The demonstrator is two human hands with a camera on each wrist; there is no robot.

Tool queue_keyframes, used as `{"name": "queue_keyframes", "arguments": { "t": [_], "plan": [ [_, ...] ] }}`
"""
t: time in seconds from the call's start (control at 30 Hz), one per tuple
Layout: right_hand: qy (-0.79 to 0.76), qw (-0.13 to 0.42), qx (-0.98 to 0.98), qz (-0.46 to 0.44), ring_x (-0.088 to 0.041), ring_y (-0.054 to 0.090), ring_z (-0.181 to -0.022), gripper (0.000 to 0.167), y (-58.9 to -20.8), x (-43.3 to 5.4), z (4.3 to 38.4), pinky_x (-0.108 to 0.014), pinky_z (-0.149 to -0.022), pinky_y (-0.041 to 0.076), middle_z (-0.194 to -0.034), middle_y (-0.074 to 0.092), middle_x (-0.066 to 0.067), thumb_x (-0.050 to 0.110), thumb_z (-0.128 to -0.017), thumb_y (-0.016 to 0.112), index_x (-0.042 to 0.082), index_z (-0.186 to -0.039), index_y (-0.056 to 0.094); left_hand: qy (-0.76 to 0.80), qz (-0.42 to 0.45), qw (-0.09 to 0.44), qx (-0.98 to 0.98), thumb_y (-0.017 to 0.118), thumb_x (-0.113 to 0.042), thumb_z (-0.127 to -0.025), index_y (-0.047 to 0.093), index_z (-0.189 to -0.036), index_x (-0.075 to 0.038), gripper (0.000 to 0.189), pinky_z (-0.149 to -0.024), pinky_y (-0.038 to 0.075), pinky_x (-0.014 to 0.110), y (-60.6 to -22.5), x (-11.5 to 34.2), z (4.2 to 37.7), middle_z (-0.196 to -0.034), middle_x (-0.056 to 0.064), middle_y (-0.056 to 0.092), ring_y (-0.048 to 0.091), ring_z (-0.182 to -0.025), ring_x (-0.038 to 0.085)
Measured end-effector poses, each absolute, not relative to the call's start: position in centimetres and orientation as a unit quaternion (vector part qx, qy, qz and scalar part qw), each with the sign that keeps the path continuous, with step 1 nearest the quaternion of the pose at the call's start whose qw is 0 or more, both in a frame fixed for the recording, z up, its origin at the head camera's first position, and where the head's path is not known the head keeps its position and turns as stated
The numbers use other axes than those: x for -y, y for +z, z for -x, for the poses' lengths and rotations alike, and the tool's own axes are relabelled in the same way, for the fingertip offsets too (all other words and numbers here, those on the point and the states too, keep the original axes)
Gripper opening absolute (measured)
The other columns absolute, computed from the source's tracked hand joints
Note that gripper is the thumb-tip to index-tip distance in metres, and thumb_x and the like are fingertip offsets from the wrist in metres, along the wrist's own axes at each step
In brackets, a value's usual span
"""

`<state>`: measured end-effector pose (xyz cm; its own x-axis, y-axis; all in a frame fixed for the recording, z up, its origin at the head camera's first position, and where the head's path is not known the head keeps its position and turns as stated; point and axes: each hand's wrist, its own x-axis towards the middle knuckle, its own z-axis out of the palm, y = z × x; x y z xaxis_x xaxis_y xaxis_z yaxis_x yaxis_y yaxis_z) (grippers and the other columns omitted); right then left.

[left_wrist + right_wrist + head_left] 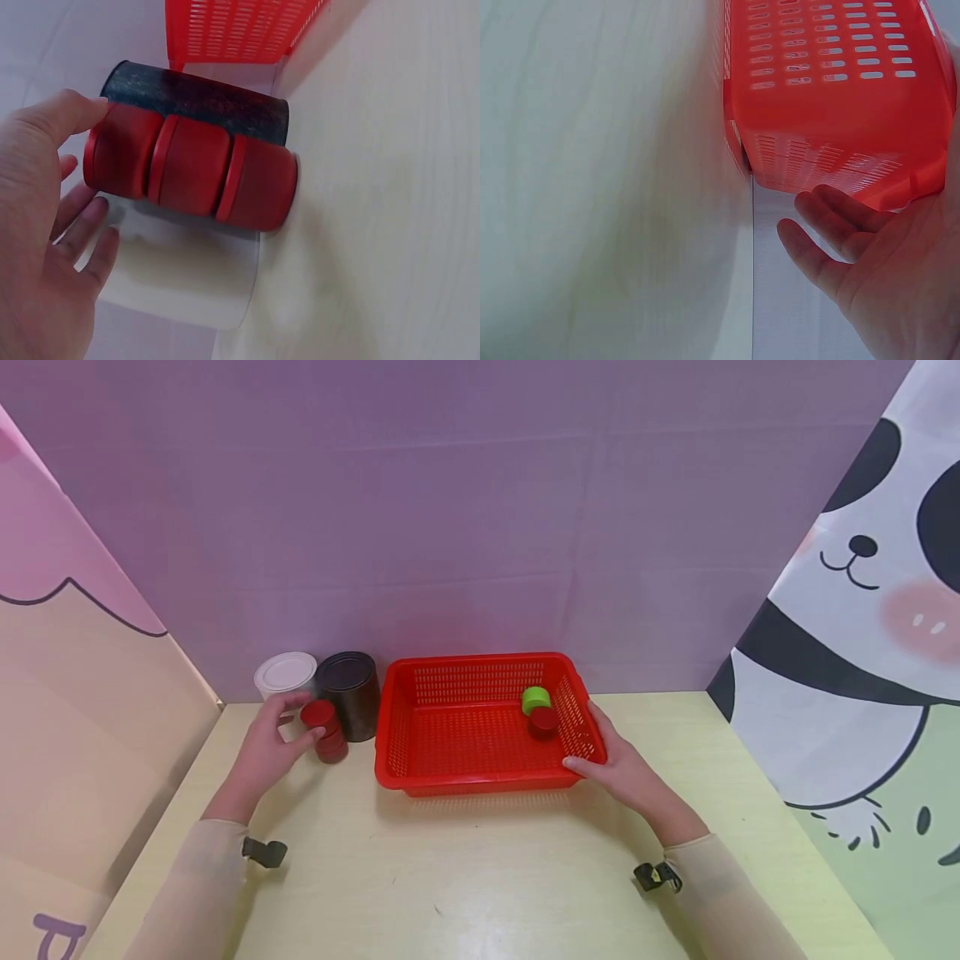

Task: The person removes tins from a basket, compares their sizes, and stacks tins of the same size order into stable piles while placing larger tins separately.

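A stack of three small red round tins (191, 165) stands on the table, left of the red plastic basket (480, 783). My left hand (266, 739) is at the stack's top, its thumb touching the uppermost tin. The other fingers (101, 259) of that hand are spread and loosely bent beside the tin, not wrapped round it. My right hand (618, 768) holds the basket by its front right corner, thumb over the rim and fingers along the outer wall. Inside the basket, at the right, lie a green round tin (536, 699) and a dark red one (543, 722).
Behind the stack stand a black canister (348, 697) and a white canister (286, 672), close together by the purple back wall (480, 527). The light wooden table (465, 877) stretches out in front. A panda print (847, 693) covers the right wall.
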<state>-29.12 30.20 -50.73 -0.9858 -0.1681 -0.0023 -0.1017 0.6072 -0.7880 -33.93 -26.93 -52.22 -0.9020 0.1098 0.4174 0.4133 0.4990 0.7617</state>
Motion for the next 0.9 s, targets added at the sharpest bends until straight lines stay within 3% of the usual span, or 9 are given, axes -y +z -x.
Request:
{"name": "queue_keyframes", "arguments": {
  "t": [0.07, 0.13, 0.23, 0.3, 0.43, 0.67, 0.9],
  "plan": [
    [-0.436, 0.037, -0.896, 0.075, -0.046, 0.047, -0.148, 0.117, -50.7, -30.2, 29.1, -0.055, -0.101, 0.062, -0.173, 0.036, -0.021, 0.047, -0.097, 0.084, 0.023, -0.179, 0.005, -0.468, 0.160, 0.188, 0.849, 0.082, 0.004, -0.095, 0.059, -0.144, 0.007, 0.055, -0.117, 0.045, 0.063, -52.1, 26.8, 33.9, -0.142, 0.026, 0.061, 0.056, -0.135, 0.046],
    [-0.435, 0.036, -0.896, 0.074, -0.046, 0.047, -0.148, 0.116, -50.8, -30.2, 29.1, -0.056, -0.102, 0.062, -0.173, 0.036, -0.020, 0.047, -0.097, 0.084, 0.023, -0.179, 0.006, -0.461, 0.164, 0.217, 0.845, 0.082, 0.005, -0.094, 0.063, -0.140, 0.006, 0.049, -0.118, 0.045, 0.047, -51.8, 26.5, 33.8, -0.138, 0.024, 0.062, 0.057, -0.132, 0.042],
    [-0.436, 0.036, -0.896, 0.076, -0.046, 0.047, -0.149, 0.116, -50.8, -30.2, 29.1, -0.056, -0.103, 0.062, -0.173, 0.036, -0.020, 0.045, -0.097, 0.084, 0.023, -0.179, 0.005, -0.461, 0.171, 0.258, 0.832, 0.080, 0.008, -0.093, 0.067, -0.132, 0.005, 0.041, -0.113, 0.040, 0.024, -51.2, 25.8, 33.7, -0.134, 0.022, 0.062, 0.056, -0.128, 0.036],
    [-0.437, 0.036, -0.896, 0.075, -0.046, 0.047, -0.149, 0.114, -50.7, -30.1, 29.1, -0.057, -0.103, 0.061, -0.173, 0.035, -0.020, 0.042, -0.098, 0.083, 0.023, -0.179, 0.006, -0.465, 0.176, 0.269, 0.825, 0.079, 0.008, -0.094, 0.069, -0.128, 0.004, 0.036, -0.110, 0.038, 0.016, -50.6, 25.0, 33.5, -0.132, 0.020, 0.062, 0.057, -0.126, 0.032],
    [-0.435, 0.034, -0.897, 0.074, -0.047, 0.048, -0.148, 0.114, -50.7, -30.1, 29.0, -0.057, -0.103, 0.061, -0.173, 0.036, -0.021, 0.042, -0.098, 0.084, 0.022, -0.179, 0.006, -0.457, 0.200, 0.247, 0.831, 0.080, 0.004, -0.096, 0.072, -0.124, -0.002, 0.029, -0.109, 0.048, 0.025, -49.1, 23.2, 33.3, -0.132, 0.014, 0.064, 0.058, -0.127, 0.030],
    [-0.436, 0.034, -0.896, 0.074, -0.046, 0.047, -0.149, 0.117, -50.9, -30.2, 29.2, -0.059, -0.105, 0.059, -0.174, 0.035, -0.020, 0.050, -0.096, 0.084, 0.024, -0.179, 0.006, -0.431, 0.259, 0.162, 0.849, 0.082, -0.004, -0.098, 0.072, -0.123, -0.009, 0.027, -0.107, 0.057, 0.059, -47.3, 20.0, 33.7, -0.139, 0.010, 0.062, 0.059, -0.131, 0.033],
    [-0.435, 0.033, -0.897, 0.076, -0.045, 0.046, -0.150, 0.115, -51.1, -30.3, 29.3, -0.057, -0.104, 0.060, -0.174, 0.035, -0.019, 0.047, -0.098, 0.083, 0.025, -0.179, 0.005, -0.404, 0.309, 0.095, 0.856, 0.084, -0.007, -0.097, 0.070, -0.124, -0.017, 0.032, -0.102, 0.060, 0.054, -45.5, 17.2, 34.5, -0.132, 0.003, 0.064, 0.063, -0.121, 0.029]
  ]
}}
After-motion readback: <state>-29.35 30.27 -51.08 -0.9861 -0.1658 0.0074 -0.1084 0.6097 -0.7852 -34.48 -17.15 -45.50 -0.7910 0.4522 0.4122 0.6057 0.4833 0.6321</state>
